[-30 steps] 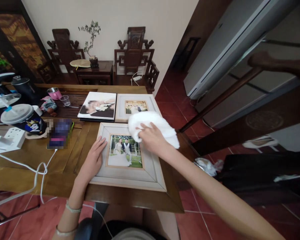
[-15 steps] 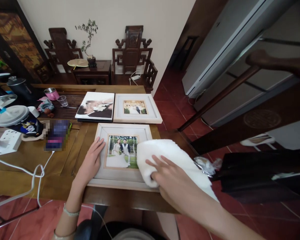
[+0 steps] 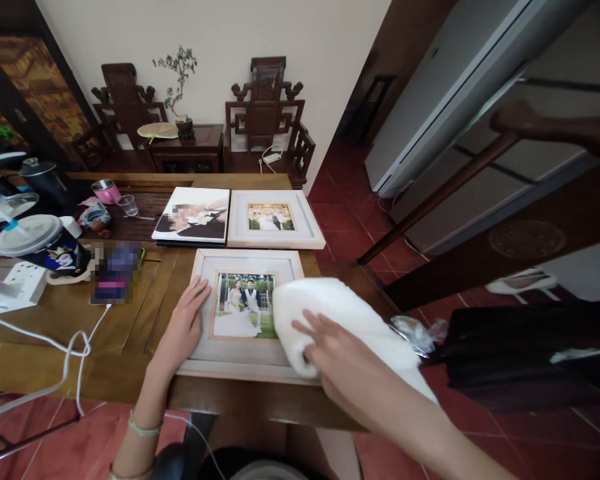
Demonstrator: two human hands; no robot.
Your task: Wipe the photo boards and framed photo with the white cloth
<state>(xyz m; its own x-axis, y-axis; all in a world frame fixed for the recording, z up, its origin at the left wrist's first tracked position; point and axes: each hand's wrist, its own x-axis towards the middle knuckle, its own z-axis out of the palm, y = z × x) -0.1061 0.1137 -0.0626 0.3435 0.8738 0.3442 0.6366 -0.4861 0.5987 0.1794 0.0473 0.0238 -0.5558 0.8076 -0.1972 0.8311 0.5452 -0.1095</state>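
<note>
A white-framed wedding photo (image 3: 240, 267) lies flat near the front edge of the wooden table (image 3: 55, 320). My left hand (image 3: 184, 327) rests flat on the frame's left border, fingers spread. My right hand (image 3: 337, 353) presses a white fluffy cloth (image 3: 330, 310) onto the frame's lower right corner. The cloth covers the right side of the frame and hangs past the table's edge.
Behind lie a second white-framed photo (image 3: 275, 220) and a frameless print (image 3: 193, 215). To the left stand a lidded cup (image 3: 40, 243), a phone (image 3: 114, 273) on a white cable, a power strip (image 3: 23, 280), a pink mug (image 3: 106, 191) and a kettle (image 3: 43, 175). Carved chairs line the wall.
My right hand has swept the cloth from the frame's upper right corner down to its lower right corner. My left hand has stayed on the left border.
</note>
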